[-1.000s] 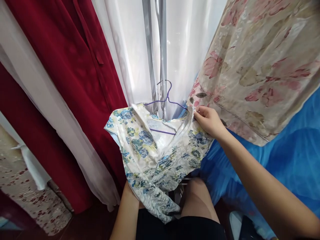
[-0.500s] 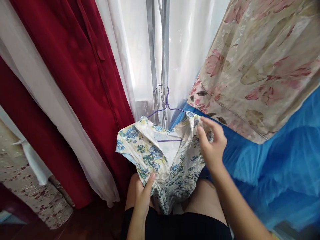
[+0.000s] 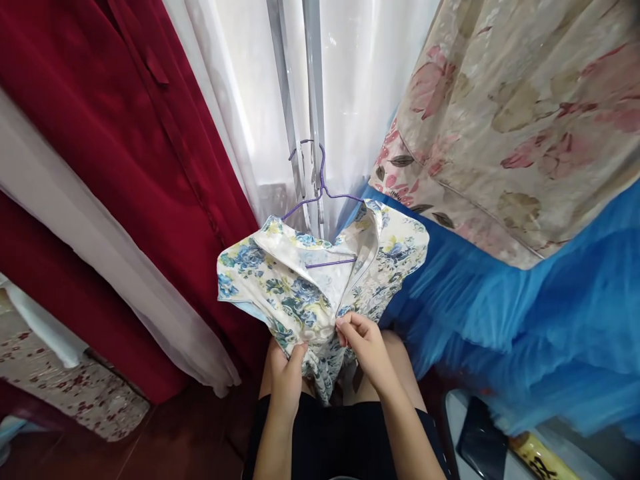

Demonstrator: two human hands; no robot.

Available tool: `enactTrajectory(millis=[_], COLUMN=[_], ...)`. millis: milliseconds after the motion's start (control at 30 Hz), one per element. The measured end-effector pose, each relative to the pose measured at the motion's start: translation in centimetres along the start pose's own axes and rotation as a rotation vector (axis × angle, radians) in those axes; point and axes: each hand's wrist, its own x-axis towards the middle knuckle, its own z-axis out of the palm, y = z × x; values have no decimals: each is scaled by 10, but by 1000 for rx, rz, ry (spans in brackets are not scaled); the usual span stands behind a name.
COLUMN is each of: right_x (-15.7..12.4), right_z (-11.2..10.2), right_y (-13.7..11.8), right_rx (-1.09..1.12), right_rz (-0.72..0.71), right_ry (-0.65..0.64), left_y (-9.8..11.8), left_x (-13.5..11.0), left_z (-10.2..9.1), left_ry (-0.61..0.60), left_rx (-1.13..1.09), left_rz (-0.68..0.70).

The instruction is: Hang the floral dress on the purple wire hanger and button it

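A white dress (image 3: 295,287) with blue and yellow flowers hangs from a purple hanger (image 3: 323,190) in front of me. Its neckline gapes in a V, and the hanger's lower bar shows inside. My left hand (image 3: 287,367) grips the cloth at the lower left side, thumb on top, other fingers hidden behind the fabric. At the bottom of the V, my right hand (image 3: 361,337) is closed, thumb and forefinger pinching the edge of the opening. The lower part of the dress drops in folds between my knees.
Red curtains (image 3: 165,133) and pale sheer cloth hang on the left. Grey straps (image 3: 313,100) run down before a white curtain (image 3: 240,87). On the right are a floral cloth (image 3: 500,133) and blue tulle (image 3: 490,307). A dark flat object (image 3: 483,437) and a yellow item (image 3: 537,457) lie lower right.
My right hand has moved from the right shoulder of the dress down and left to the bottom of the neckline, closing there. My left hand keeps its hold. The view has shifted somewhat.
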Motion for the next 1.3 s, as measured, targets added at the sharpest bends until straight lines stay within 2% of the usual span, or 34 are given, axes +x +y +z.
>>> enactTrajectory(millis=[67, 100, 167, 200, 233, 267, 300, 367, 400, 467, 533, 633, 733, 833, 900, 967, 1100, 1200, 1300], right_x=[-5, -8, -12, -13, -14, -14, -14, -15, -16, -19, -20, -10, 12, 24, 19, 6, -15, -16, -14], right_z=[-8, -10, -13, -14, -14, -14, -14, -13, -13, -13, -15, -21, -28, -29, -28, -25, -25, -27, -28], right_y=[-1, -1, 0, -1, -2, -4, -6, -10, -12, -15, -20, -39, -65, -74, -61, -37, 4, 9, 2], right_rx=[17, 24, 35, 40, 43, 44, 43, 40, 42, 46, 49, 103, 132, 7, -85, -128, -92, -50, -47], right_rz=[29, 43, 63, 71, 79, 85, 86, 74, 64, 59, 98, 135, 79, 36, 28, 34, 44, 43, 42], right_ry=[29, 42, 57, 61, 59, 54, 45, 28, 21, 13, -8, 15, 85, 68, 49, 55, 6, -79, -70], left_y=[-5, -6, -7, -6, -5, -3, 0, 3, 3, 3, 1, 0, 2, 6, 7, 7, 4, 4, 6], left_x=[7, 11, 13, 11, 7, 1, -6, -18, -23, -26, -24, -18, -19, -26, -31, -34, -37, -34, -31], left_z=[-3, -5, -6, -4, 0, 7, 16, 36, 46, 61, 68, 66, 59, 55, 56, 57, 59, 57, 54], left_ry=[77, 160, 359, 416, 416, 347, 218, -84, -195, -289, -283, -285, -273, -243, -241, -250, -307, -340, -352], left_rx=[19, 28, 67, 101, 151, 213, 278, 378, 402, 394, 375, 395, 406, 400, 381, 341, 271, 269, 292], left_rz=[67, 119, 285, 371, 445, 498, 524, 507, 482, 439, 453, 527, 525, 494, 488, 473, 404, 389, 417])
